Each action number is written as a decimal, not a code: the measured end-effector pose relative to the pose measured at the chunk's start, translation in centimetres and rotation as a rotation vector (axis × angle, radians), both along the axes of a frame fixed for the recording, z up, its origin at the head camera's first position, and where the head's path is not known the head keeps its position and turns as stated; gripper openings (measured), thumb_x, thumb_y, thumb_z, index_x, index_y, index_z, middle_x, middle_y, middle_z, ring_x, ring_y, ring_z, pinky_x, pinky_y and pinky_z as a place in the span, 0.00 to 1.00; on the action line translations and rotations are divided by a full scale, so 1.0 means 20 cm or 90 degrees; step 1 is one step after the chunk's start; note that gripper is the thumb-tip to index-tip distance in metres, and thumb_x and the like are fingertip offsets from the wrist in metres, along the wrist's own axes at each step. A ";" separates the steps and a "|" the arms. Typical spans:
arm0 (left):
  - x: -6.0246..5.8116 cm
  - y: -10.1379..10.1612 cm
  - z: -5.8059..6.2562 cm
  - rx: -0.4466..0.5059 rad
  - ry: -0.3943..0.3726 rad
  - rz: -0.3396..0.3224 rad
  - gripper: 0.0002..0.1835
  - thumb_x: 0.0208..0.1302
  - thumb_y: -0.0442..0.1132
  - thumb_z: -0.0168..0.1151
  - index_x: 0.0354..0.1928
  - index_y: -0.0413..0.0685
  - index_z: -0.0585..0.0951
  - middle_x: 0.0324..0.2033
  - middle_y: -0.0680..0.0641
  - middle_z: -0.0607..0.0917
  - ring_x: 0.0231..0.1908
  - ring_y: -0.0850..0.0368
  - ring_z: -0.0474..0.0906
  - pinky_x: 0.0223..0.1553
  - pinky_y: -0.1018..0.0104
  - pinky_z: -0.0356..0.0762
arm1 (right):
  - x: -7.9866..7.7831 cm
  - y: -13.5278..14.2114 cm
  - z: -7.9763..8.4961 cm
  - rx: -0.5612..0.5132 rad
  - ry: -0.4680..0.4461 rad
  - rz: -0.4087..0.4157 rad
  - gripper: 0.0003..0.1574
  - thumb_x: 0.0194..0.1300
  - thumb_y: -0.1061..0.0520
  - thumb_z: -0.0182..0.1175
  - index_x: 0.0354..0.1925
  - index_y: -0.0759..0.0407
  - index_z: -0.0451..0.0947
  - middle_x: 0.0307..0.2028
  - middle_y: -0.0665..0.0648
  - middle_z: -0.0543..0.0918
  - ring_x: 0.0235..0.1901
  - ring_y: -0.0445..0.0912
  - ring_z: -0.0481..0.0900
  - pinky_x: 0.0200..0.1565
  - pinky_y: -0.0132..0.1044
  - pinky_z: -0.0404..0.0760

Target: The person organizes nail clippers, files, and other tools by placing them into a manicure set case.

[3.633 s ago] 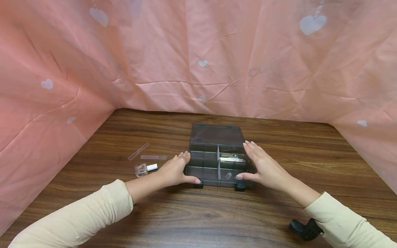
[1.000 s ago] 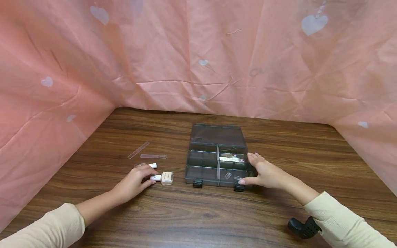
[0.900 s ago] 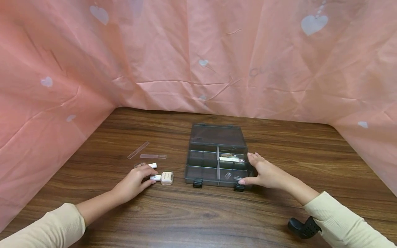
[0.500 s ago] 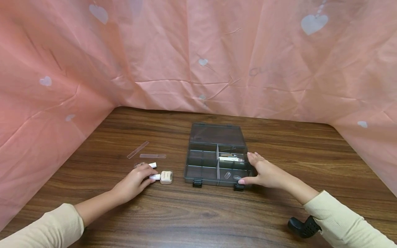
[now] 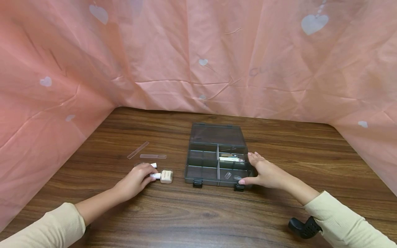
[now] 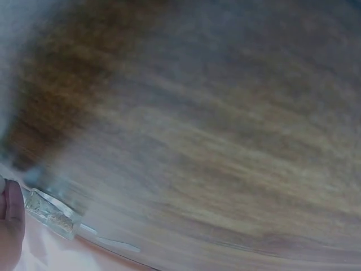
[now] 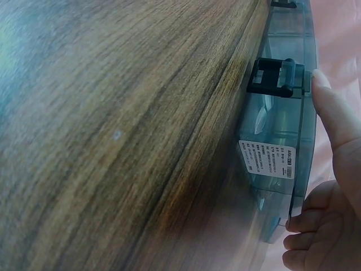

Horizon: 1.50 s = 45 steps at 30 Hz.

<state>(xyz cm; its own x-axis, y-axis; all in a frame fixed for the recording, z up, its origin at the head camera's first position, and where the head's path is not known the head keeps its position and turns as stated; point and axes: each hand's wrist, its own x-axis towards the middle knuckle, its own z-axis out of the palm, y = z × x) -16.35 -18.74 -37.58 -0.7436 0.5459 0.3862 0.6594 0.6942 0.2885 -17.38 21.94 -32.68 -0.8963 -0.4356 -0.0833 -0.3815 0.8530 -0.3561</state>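
Observation:
My left hand (image 5: pixel 136 179) pinches the white cap of a nail polish bottle (image 5: pixel 166 176) with a cream label, which lies on its side toward the box. Just behind that hand, a second bottle's white cap (image 5: pixel 154 165) shows; its clear glass body with flecks (image 6: pixel 53 217) appears in the left wrist view. My right hand (image 5: pixel 268 172) rests at the right side of a smoke-grey, see-through compartment box (image 5: pixel 201 172), thumb at the front edge near a black clasp (image 7: pixel 271 77). Inside lie a slim white item (image 5: pixel 229 159) and small clear pieces (image 5: pixel 227 175).
Two thin clear strips (image 5: pixel 153 156) lie on the wooden table (image 5: pixel 198 217) left of the box. A black object (image 5: pixel 305 227) sits beneath the right sleeve. Pink fabric (image 5: pixel 198 69) with hearts hangs around the back and sides.
My left hand has gone from the box's left side leftward to the bottles, and the cream-labelled bottle now shows in its fingers. The right hand has slid slightly down the box's side.

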 end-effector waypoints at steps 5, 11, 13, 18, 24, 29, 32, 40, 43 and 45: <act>-0.01 0.01 0.00 0.019 0.002 -0.010 0.07 0.51 0.28 0.65 0.32 0.43 0.80 0.31 0.52 0.82 0.35 0.58 0.78 0.37 0.62 0.78 | 0.00 0.00 0.00 0.002 0.000 0.002 0.66 0.49 0.30 0.63 0.63 0.80 0.55 0.64 0.78 0.58 0.66 0.71 0.50 0.63 0.64 0.56; -0.03 0.03 0.00 0.056 -0.007 -0.014 0.06 0.51 0.27 0.65 0.31 0.42 0.81 0.30 0.50 0.82 0.33 0.59 0.78 0.34 0.66 0.79 | 0.00 0.00 0.01 0.004 -0.001 0.000 0.65 0.50 0.31 0.63 0.63 0.80 0.55 0.64 0.79 0.58 0.66 0.71 0.50 0.63 0.64 0.56; -0.03 0.03 0.01 0.067 -0.012 -0.011 0.06 0.51 0.26 0.65 0.31 0.41 0.81 0.30 0.50 0.82 0.32 0.59 0.78 0.33 0.67 0.79 | 0.01 0.00 0.01 0.004 0.001 0.002 0.65 0.50 0.30 0.62 0.63 0.80 0.56 0.64 0.79 0.58 0.66 0.71 0.50 0.63 0.64 0.56; -0.04 0.05 0.01 0.087 -0.008 -0.009 0.06 0.50 0.26 0.64 0.32 0.40 0.82 0.31 0.48 0.84 0.34 0.56 0.80 0.35 0.65 0.80 | 0.01 -0.01 0.01 0.003 0.002 0.007 0.65 0.50 0.30 0.62 0.63 0.81 0.55 0.64 0.79 0.58 0.66 0.71 0.50 0.62 0.64 0.57; -0.04 0.06 0.03 0.104 0.019 -0.011 0.07 0.49 0.25 0.65 0.33 0.39 0.82 0.32 0.46 0.85 0.36 0.53 0.82 0.37 0.64 0.82 | 0.01 -0.01 0.01 0.003 0.005 0.009 0.65 0.50 0.30 0.62 0.63 0.81 0.55 0.64 0.79 0.58 0.66 0.71 0.50 0.62 0.64 0.57; -0.05 0.08 0.06 0.133 0.025 0.001 0.08 0.49 0.25 0.65 0.34 0.37 0.83 0.34 0.43 0.85 0.37 0.50 0.83 0.37 0.63 0.82 | 0.01 -0.01 0.00 0.006 0.008 0.008 0.65 0.50 0.30 0.61 0.63 0.81 0.55 0.63 0.79 0.58 0.66 0.71 0.51 0.63 0.64 0.57; -0.07 0.09 0.08 0.149 0.016 0.013 0.08 0.51 0.26 0.65 0.35 0.37 0.83 0.35 0.43 0.86 0.38 0.50 0.83 0.37 0.63 0.82 | 0.01 0.00 0.01 0.007 0.006 0.006 0.65 0.50 0.30 0.61 0.63 0.80 0.55 0.64 0.79 0.58 0.66 0.71 0.50 0.63 0.64 0.57; -0.11 0.18 0.12 0.193 -0.005 0.030 0.07 0.52 0.28 0.65 0.35 0.37 0.83 0.34 0.44 0.86 0.32 0.56 0.82 0.31 0.69 0.81 | 0.01 0.00 0.00 0.002 0.005 0.002 0.65 0.49 0.30 0.62 0.63 0.81 0.56 0.63 0.79 0.59 0.66 0.71 0.50 0.63 0.64 0.57; -0.13 0.23 0.13 0.210 -0.010 0.033 0.07 0.52 0.28 0.65 0.36 0.36 0.83 0.34 0.44 0.86 0.34 0.55 0.82 0.31 0.69 0.81 | 0.01 0.00 -0.01 0.002 0.010 0.002 0.65 0.49 0.31 0.63 0.63 0.80 0.56 0.63 0.79 0.59 0.66 0.71 0.51 0.63 0.64 0.57; -0.15 0.26 0.13 0.218 -0.013 0.032 0.07 0.53 0.29 0.65 0.36 0.36 0.83 0.34 0.44 0.86 0.35 0.54 0.83 0.32 0.69 0.82 | 0.01 0.00 -0.01 0.001 0.012 0.003 0.65 0.49 0.31 0.63 0.63 0.80 0.56 0.63 0.78 0.60 0.66 0.71 0.51 0.63 0.64 0.57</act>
<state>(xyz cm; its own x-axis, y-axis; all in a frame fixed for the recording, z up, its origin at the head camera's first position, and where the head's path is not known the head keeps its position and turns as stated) -19.29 -13.50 -34.96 -0.7754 0.3498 0.5258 0.6191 0.5854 0.5235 -17.24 21.90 -32.83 -0.8959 -0.4392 -0.0669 -0.3916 0.8518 -0.3480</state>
